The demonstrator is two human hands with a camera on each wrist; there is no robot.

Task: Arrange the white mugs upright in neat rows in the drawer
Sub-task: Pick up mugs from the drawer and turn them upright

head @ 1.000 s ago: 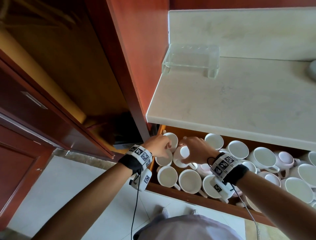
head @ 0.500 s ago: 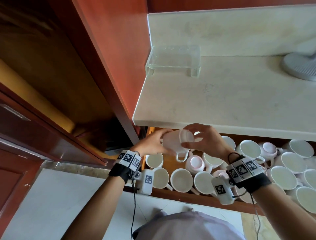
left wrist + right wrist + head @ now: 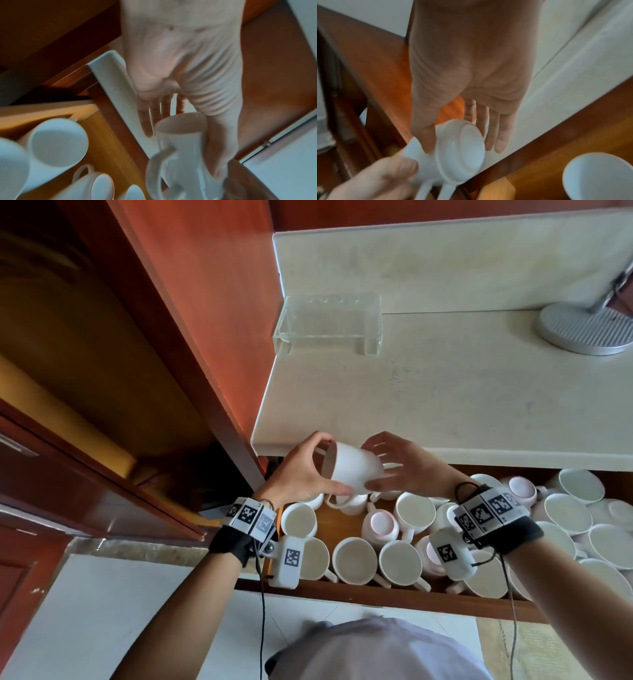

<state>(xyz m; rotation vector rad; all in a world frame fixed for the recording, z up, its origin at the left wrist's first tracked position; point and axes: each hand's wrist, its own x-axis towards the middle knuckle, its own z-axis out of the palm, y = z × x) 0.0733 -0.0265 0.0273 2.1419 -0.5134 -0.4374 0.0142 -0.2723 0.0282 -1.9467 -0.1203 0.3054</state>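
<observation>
Between the fingers of both hands, above the left end of the open drawer (image 3: 394, 594), 1 white mug (image 3: 354, 469) is being held on its side. The left hand (image 3: 301, 470) is gripping it at the rim end, its thumb (image 3: 329, 486) pressing the underside of the wall and its fingers (image 3: 317, 440) curling over the top. The right hand (image 3: 407, 467) is steadying the base end, thumb on the near wall; in the right wrist view its fingers (image 3: 496, 132) are lying nearly straight and close together behind the base.

The mug's long axis is running roughly level from one hand to the other, with the mouth pointing toward the left palm and the flat base toward the right palm. The handle (image 3: 159, 171) is hanging downward, below both thumbs. The coming move appears to turn on this relation: a turn bringing the mouth upward would set the mug upright, and the left hand, holding the firmer grip, is likely the one to carry it down.

Directly beneath the fingers a patch of bare drawer floor (image 3: 339, 525) is showing, between an upright mug (image 3: 298, 520) to the left and an inverted pink-tinted mug (image 3: 381, 523) to the right. Nearer the person, 3 upright mugs are forming a front row (image 3: 354, 559). Farther to the right, mugs are lying crowded and unevenly, so much sorting seems to remain. The pale tabletop (image 3: 445, 392) is overhanging the drawer just beyond the fingertips, leaving limited clearance for the turn.
</observation>
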